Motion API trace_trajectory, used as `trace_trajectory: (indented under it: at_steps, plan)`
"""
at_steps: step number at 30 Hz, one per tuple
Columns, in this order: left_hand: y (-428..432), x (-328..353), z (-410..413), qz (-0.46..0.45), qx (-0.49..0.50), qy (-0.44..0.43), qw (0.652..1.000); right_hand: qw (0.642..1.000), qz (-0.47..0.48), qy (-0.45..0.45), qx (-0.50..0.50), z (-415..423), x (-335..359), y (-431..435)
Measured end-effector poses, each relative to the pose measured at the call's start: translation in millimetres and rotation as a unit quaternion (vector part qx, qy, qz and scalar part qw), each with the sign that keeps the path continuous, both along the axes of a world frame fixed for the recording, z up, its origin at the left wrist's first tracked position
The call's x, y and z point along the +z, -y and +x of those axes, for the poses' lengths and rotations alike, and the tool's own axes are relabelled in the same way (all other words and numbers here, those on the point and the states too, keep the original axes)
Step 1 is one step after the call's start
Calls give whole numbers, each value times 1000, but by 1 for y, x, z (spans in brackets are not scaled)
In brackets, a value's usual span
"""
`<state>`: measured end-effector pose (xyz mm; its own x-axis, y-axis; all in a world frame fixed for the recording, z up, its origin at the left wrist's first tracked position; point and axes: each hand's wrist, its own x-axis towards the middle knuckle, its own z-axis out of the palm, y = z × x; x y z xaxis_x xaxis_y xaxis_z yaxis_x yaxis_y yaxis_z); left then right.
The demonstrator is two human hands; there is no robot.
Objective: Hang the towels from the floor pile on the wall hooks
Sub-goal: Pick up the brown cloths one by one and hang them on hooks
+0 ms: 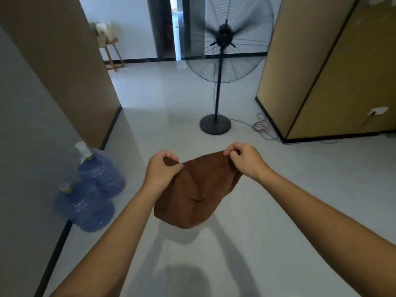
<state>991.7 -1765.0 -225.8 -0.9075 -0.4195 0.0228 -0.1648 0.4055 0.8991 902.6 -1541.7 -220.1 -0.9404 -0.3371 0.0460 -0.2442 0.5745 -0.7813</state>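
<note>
Brown towel sagging, top edge pinched by left hand, right hand

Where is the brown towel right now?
The brown towel hangs in the air in the middle of the head view, its top edge pinched between the left hand and right hand, above the floor.

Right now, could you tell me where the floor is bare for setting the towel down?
Bare floor lies below the brown towel and rightward to the yellow partition. It is crowded by the water bottles at left, and by the fan base and cables ahead.
</note>
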Motion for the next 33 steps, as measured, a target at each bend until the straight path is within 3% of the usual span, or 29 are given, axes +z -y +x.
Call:
trace_trajectory:
  at_steps: [10, 17, 22, 29, 33]
  plan:
    - [-298, 17, -135, -128, -234, 16, 964, 984, 43, -88, -148, -27, 11, -348]
    - [-455, 35, -216, -73, -295, 31, 952, 957, 89, -103, -256, -31, 29, -554]
    - [-550, 60, -272, -94, -383, -4, 919, 933, 129, -117, -314, -54, 40, -649]
    - [-656, 75, -390, -207, -420, -78, 880, 880, 237, -163, -379, -144, 63, -741]
    - [-712, 83, -458, -253, -449, -81, 853, 875, 233, -141, -400, -211, 83, -771]
